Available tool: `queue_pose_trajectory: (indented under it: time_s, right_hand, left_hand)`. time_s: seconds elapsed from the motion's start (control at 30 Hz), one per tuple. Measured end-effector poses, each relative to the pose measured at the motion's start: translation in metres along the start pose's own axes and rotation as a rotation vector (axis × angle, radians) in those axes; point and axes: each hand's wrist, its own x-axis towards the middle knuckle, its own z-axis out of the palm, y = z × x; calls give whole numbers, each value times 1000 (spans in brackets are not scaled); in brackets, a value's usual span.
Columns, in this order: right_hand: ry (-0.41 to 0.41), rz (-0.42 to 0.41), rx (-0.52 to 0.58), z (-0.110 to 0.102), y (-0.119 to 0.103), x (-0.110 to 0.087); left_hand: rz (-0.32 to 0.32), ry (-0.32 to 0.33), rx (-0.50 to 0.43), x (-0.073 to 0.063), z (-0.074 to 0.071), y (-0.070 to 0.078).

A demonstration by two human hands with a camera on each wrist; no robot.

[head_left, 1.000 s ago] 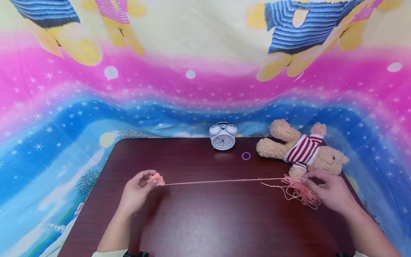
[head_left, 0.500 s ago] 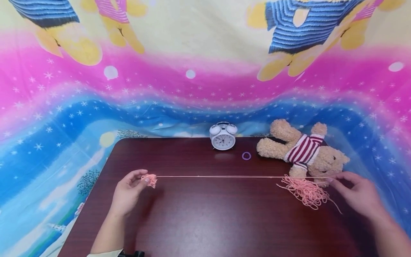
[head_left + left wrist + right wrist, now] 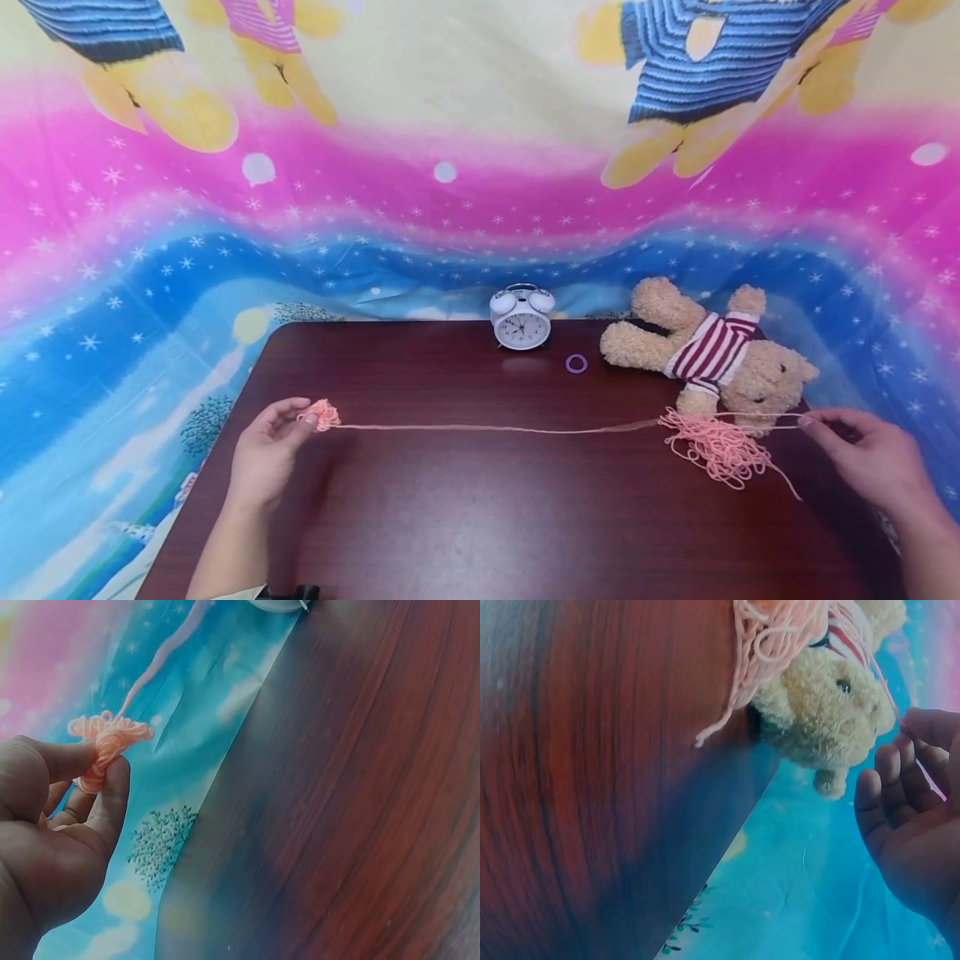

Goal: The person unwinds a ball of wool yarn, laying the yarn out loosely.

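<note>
My left hand (image 3: 266,454) pinches a small wound bundle of peach yarn (image 3: 109,754) between thumb and fingers, over the table's left side. From that bundle a strand (image 3: 450,428) runs right across the table, sagging slightly, to a loose tangle of the same yarn (image 3: 720,454). At the right edge my right hand (image 3: 873,454) pinches strands drawn out of the tangle between thumb and index finger. In the right wrist view its other fingers (image 3: 889,765) are loosely bent, and a loose yarn end hangs over the tabletop.
A teddy bear (image 3: 708,354) in a striped shirt lies on its back behind the tangle. A white twin-bell alarm clock (image 3: 521,321) and a purple ring (image 3: 576,363) are at the back of the dark wooden table (image 3: 480,517). A printed cloth (image 3: 420,217) hangs behind.
Both hands have moved apart, the left one leftward with the bundle, the right one rightward along the strand. The line between went taut, then slackened a little. Clock, ring and bear stay put.
</note>
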Motion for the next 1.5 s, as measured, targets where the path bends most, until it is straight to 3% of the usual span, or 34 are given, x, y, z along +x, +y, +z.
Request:
queue_pose_trajectory:
  time_s: [0.33, 0.5, 0.63, 0.8, 1.17, 1.5]
  right_hand:
    - [-38, 74, -40, -2, 11, 0]
    - [-43, 79, -40, 1, 16, 0]
    - [-44, 58, -17, 5, 15, 0]
    - [-66, -26, 19, 15, 8, 0]
    - [-212, -142, 39, 28, -11, 1]
    - [-90, -224, 75, 21, -44, 1]
  left_hand:
    - [-100, 129, -102, 10, -30, -10]
    - [-161, 196, -208, 12, -46, -13]
    - [-176, 229, -262, 12, -50, -14]
    - [-171, 206, -226, 10, -42, -14]
    - [-69, 141, -252, 7, -17, -2]
    - [-7, 76, -229, 4, 6, 8]
